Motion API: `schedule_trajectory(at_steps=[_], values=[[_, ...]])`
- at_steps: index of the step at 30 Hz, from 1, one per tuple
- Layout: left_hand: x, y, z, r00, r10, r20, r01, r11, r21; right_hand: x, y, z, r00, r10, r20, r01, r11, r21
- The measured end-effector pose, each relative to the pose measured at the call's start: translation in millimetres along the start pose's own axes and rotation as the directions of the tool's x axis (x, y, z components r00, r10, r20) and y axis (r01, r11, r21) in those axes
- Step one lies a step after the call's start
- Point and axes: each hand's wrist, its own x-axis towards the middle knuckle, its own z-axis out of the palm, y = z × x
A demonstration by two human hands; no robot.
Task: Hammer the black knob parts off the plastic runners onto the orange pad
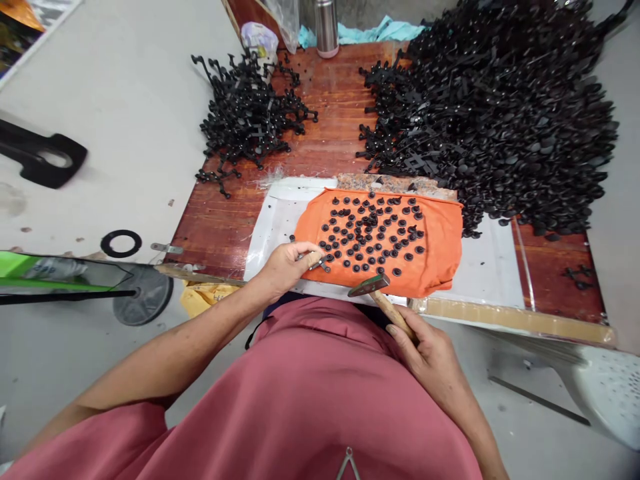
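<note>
My right hand grips the wooden handle of a small hammer. The hammer's metal head is over the near edge of an orange cloth pad. At the pad's left front corner, my left hand is closed in a pinch, thumb and finger together. A small greyish-dark piece shows at its fingertips, too small to name. Many small round black parts with raised centres are spread over the pad, some close to the left fingertips.
A large heap of black plastic parts covers the right of the reddish wooden table. A smaller heap of branched black pieces lies at left. Behind stands a steel flask. White sheeting lies under the pad.
</note>
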Motion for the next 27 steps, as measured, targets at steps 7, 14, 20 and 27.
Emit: schedule_trajectory(at_steps=[7, 14, 20, 27], values=[[0.9, -2.9, -0.8, 1.000, -0.031, 0.002, 0.031, 0.999, -0.004, -0.4, -2.2, -3.4, 0.999, -0.026, -0.047, 0.022, 0.996, -0.082], [1.2, 9.9, -0.1, 0.992, -0.111, 0.059, 0.115, 0.991, -0.063, 27.2, -31.4, -16.0, 0.973, -0.203, -0.114, 0.136, 0.893, -0.428], [3.1, 12.5, 0.5, 0.987, -0.143, 0.069, 0.150, 0.982, -0.116, 45.6, -53.8, -14.7, 0.931, -0.350, -0.104, 0.264, 0.842, -0.470], [2.5, 11.9, -1.1, 0.981, -0.172, 0.093, 0.182, 0.977, -0.115, 44.7, -57.1, -13.8, 0.885, -0.413, -0.216, 0.307, 0.865, -0.397]])
